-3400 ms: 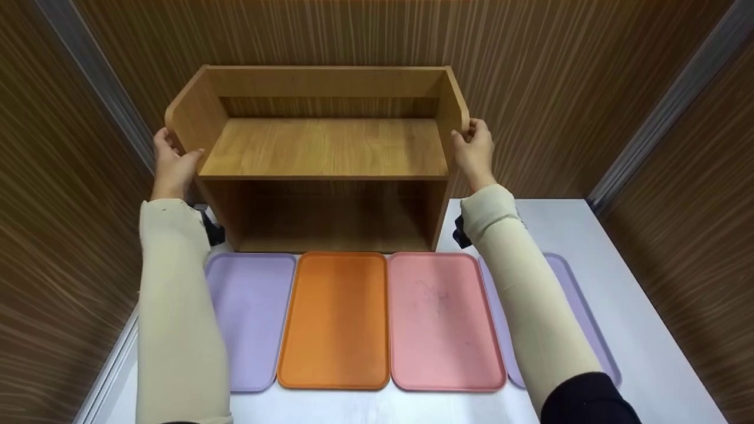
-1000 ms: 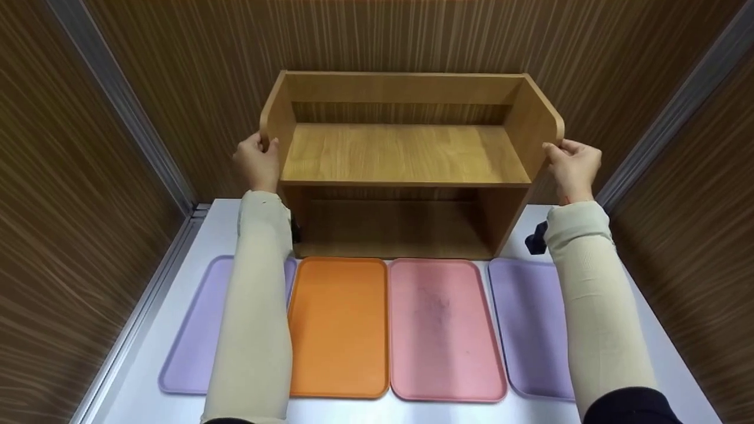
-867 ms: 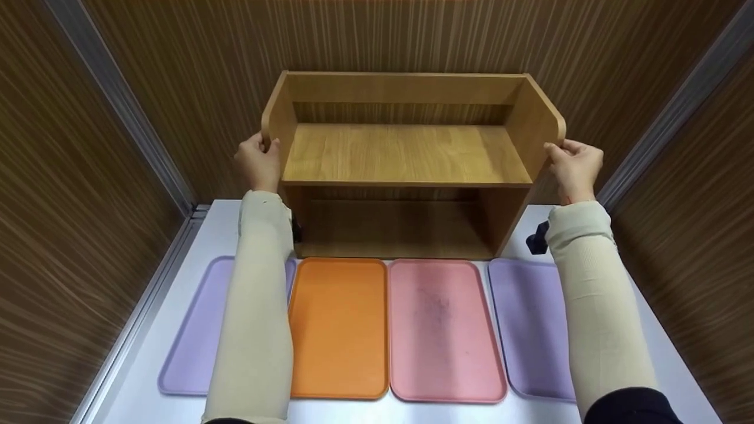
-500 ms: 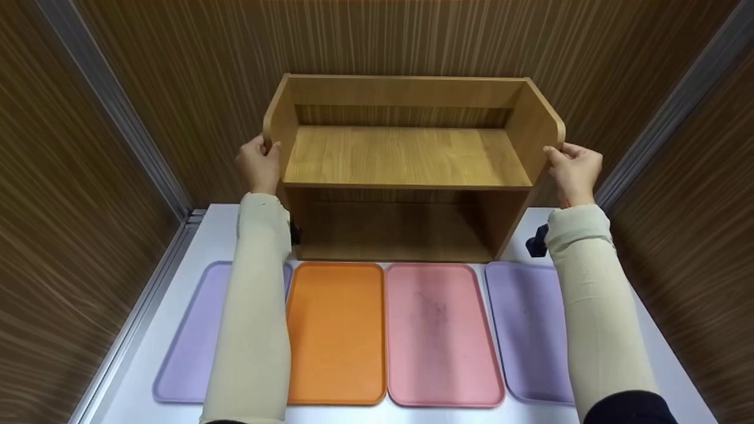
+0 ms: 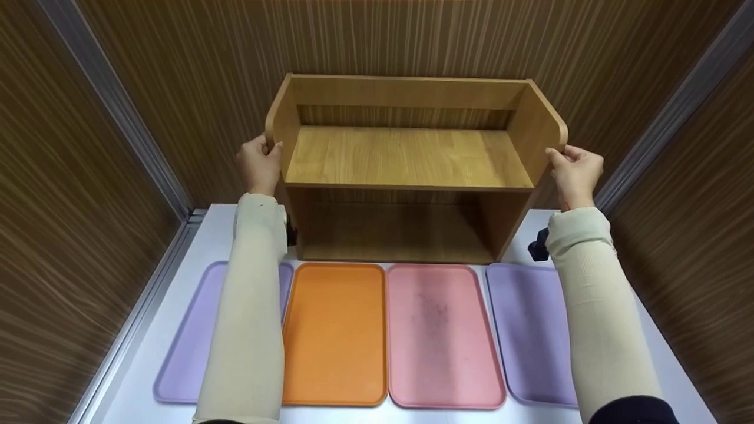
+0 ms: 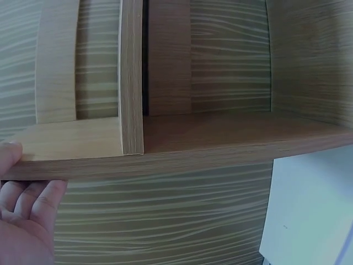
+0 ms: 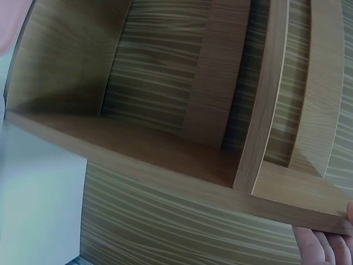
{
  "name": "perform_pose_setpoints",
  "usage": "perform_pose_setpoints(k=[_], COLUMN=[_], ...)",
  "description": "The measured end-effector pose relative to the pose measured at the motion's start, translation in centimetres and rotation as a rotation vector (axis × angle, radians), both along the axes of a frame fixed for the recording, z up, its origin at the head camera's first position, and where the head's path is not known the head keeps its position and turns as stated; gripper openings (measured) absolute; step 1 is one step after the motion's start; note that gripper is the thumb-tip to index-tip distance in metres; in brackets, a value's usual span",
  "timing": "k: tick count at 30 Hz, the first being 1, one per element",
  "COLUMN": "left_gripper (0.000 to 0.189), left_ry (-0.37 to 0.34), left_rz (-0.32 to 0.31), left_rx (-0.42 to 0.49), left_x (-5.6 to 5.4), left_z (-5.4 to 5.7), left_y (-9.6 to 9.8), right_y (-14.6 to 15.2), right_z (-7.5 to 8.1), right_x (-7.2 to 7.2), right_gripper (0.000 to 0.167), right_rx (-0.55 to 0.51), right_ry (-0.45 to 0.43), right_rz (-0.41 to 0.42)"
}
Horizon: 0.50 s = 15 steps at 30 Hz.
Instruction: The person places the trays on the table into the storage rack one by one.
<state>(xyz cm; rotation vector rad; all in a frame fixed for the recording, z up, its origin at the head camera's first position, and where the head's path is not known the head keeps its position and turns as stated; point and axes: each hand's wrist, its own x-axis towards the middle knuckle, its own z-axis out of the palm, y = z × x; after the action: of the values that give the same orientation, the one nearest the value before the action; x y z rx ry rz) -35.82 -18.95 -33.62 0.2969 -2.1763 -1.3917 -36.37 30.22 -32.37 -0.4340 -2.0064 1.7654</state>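
A two-tier wooden shelf unit stands upright on the white table, against the back wall, with nothing on its upper board. My left hand grips the front edge of its left side panel, thumb on the inner face and fingers outside. On the opposite side, my right hand pinches the front edge of the right panel the same way. The left wrist view has the thumb above and the fingers below the panel edge. At the lower right corner of the right wrist view, fingers curl under the other panel.
In front of the unit lie a purple tray, an orange tray, a pink tray and another purple tray, side by side on the white table. Brown wood-patterned walls enclose the back and sides.
Since the earliest frame, both hands and the shelf unit have shifted to the right, while the trays stay in place. Over the last second, the unit and hands hold nearly still.
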Motion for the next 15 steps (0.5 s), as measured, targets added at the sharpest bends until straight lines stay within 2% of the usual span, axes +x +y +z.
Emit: perform_pose_setpoints(k=[4,9,15], left_gripper=[0.023,0.021,0.017], left_ry=[-0.020,-0.007,0.018], left_rz=[-0.016,-0.020,0.023], left_rx=[0.007,0.008,-0.031], left_x=[0.1,0.1,0.0], left_z=[0.0,-0.1,0.1], left_y=[-0.1,0.1,0.1], right_y=[0.0,0.3,1.7], right_z=[-0.3,-0.5,-1.7], right_x=[0.0,0.6,2.1], right_gripper=[0.030,0.032,0.044], right_rx=[0.044,0.127,0.015], right_ry=[-0.003,-0.020,0.034], right_rz=[-0.014,0.001,0.147])
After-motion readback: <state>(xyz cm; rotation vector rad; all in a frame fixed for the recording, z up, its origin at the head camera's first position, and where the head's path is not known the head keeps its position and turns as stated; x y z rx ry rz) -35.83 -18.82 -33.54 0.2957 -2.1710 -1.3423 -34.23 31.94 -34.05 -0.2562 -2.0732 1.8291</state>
